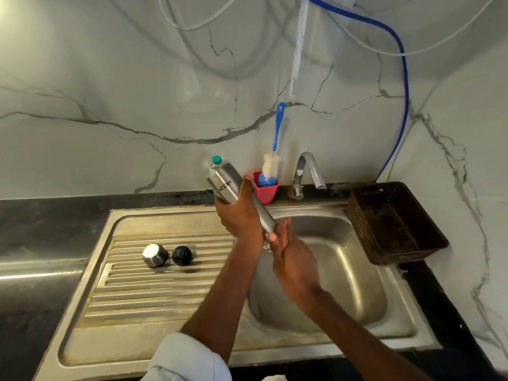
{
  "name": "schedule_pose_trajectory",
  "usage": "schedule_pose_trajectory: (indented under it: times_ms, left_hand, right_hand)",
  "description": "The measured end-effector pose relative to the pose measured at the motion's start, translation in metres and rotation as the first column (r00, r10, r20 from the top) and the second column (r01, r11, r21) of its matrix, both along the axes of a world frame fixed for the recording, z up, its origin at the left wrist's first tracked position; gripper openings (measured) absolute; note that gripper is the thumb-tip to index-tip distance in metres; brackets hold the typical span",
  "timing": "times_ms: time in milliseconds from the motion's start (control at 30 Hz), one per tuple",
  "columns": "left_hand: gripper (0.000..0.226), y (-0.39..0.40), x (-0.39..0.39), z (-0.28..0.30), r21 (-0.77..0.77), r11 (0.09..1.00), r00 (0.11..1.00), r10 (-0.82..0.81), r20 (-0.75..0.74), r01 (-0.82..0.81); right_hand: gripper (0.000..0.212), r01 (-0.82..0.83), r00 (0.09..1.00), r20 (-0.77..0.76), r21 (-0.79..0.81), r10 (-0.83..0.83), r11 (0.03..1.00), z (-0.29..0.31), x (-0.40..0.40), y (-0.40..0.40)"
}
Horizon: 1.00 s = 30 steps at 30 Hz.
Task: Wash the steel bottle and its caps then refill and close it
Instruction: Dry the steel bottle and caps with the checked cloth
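The bottle (pixel 224 187) is held tilted over the sink (pixel 324 270), its base raised up and to the left, its mouth angled down and to the right toward the basin. The long axis runs diagonally from upper left to lower right. The body is gripped by the left hand (pixel 239 215); the mouth end is met by the right hand (pixel 286 243), whose grip cannot be told. A steel cap (pixel 154 255) and a black cap (pixel 181 255) are set side by side on the ribbed drainboard (pixel 165 287). Behind, a brush (pixel 270 166) stands in a red cup (pixel 265 191) beside the tap (pixel 305 174). A brown basket (pixel 395 224) is placed on the dark bench (pixel 49 221) against a marbled wall (pixel 110 92).
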<state>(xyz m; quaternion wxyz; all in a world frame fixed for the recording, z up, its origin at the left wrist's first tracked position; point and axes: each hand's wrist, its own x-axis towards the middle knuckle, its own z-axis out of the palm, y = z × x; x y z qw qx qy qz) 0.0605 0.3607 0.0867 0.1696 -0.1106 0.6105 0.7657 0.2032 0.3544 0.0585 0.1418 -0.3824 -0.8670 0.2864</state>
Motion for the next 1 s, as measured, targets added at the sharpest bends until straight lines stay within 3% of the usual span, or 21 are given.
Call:
schedule_pose_trajectory:
  times_ms: [100,167,233,267,300,367,400,433,533,600,633,667,700,767,833,867,900,933,967,1000]
  left_hand:
    - [0.059,-0.002,-0.001,0.006,0.021,0.996,0.990,0.082,0.111,-0.085]
    - [0.055,-0.004,0.000,0.005,0.069,0.992,0.981,0.095,0.169,-0.108]
    - [0.054,-0.004,0.004,0.005,0.125,0.990,0.990,0.043,0.137,-0.060]
    - [0.055,-0.005,0.007,0.003,0.167,0.986,0.994,0.005,0.109,-0.024]
    - [0.058,-0.006,0.009,0.002,0.220,0.975,0.996,-0.045,0.083,0.026]
    - [0.074,-0.009,0.010,0.002,0.326,0.931,0.982,-0.187,0.033,0.166]
    - [0.081,-0.011,0.012,0.002,0.359,0.904,0.967,-0.255,0.011,0.235]
    - [0.084,-0.012,0.013,0.003,0.374,0.880,0.950,-0.312,-0.005,0.291]
    - [0.081,-0.010,0.012,0.004,0.349,0.846,0.907,-0.421,-0.028,0.403]
    - [0.071,-0.012,0.006,0.005,0.254,0.837,0.872,-0.485,-0.067,0.485]
    - [0.063,-0.013,0.004,0.005,0.219,0.829,0.856,-0.511,-0.080,0.515]
    - [0.060,-0.014,0.004,0.006,0.220,0.824,0.851,-0.520,-0.072,0.522]
    - [0.062,-0.015,0.007,0.011,0.257,0.822,0.855,-0.518,-0.034,0.508]
    - [0.068,-0.010,0.021,0.023,0.353,0.850,0.877,-0.461,0.137,0.392]
    - [0.062,-0.002,0.031,0.026,0.310,0.931,0.932,-0.274,0.236,0.195]
    - [0.059,0.000,0.032,0.025,0.307,0.943,0.955,-0.202,0.218,0.130]
    - [0.060,0.000,0.032,0.023,0.327,0.937,0.970,-0.185,0.159,0.125]
    - [0.066,0.000,0.032,0.020,0.359,0.919,0.974,-0.209,0.086,0.166]
    - [0.072,-0.002,0.033,0.018,0.392,0.888,0.963,-0.268,0.014,0.241]
    - [0.074,-0.003,0.033,0.017,0.428,0.847,0.944,-0.326,-0.050,0.315]
  right_hand:
    - [0.086,-0.041,0.999,0.018,0.094,0.040,0.995,-0.009,0.009,-0.014]
    - [0.083,-0.004,0.999,-0.039,0.046,0.006,0.999,-0.011,0.006,-0.011]
    - [0.079,0.061,0.991,-0.108,-0.167,-0.079,0.984,-0.009,-0.004,0.001]
    - [0.080,0.088,0.978,-0.147,-0.361,-0.150,0.928,0.000,-0.009,0.009]
    - [0.082,0.089,0.960,-0.167,-0.581,-0.226,0.809,0.010,-0.013,0.019]
    - [0.081,0.026,0.934,-0.127,-0.908,-0.335,0.417,0.032,-0.013,0.041]
    - [0.077,-0.008,0.938,-0.093,-0.969,-0.333,0.247,0.041,-0.010,0.048]
    - [0.075,-0.013,0.944,-0.069,-0.985,-0.324,0.172,0.046,-0.008,0.053]
    - [0.076,0.030,0.909,-0.077,-0.968,-0.411,0.249,0.040,-0.008,0.062]
    - [0.078,0.095,0.872,-0.140,-0.892,-0.469,0.443,0.027,-0.008,0.064]
    - [0.080,0.157,0.892,-0.156,-0.772,-0.424,0.615,0.024,-0.006,0.064]
    - [0.080,0.229,0.923,-0.132,-0.566,-0.361,0.792,0.024,-0.002,0.064]
    - [0.077,0.288,0.937,-0.104,-0.312,-0.334,0.905,0.026,0.003,0.061]
    - [0.071,0.257,0.966,-0.047,0.138,-0.252,0.957,0.022,0.011,0.054]
    - [0.064,0.184,0.983,-0.032,0.226,-0.182,0.956,0.018,0.010,0.043]
    - [0.063,0.191,0.979,-0.092,0.087,-0.183,0.978,0.016,0.007,0.040]
    - [0.064,0.222,0.953,-0.158,-0.211,-0.257,0.952,0.016,0.002,0.041]
    - [0.068,0.198,0.908,-0.190,-0.592,-0.374,0.781,0.021,-0.004,0.045]
    - [0.071,0.099,0.874,-0.170,-0.855,-0.455,0.509,0.026,-0.005,0.050]
    - [0.073,-0.015,0.863,-0.159,-0.956,-0.479,0.292,0.031,-0.003,0.055]
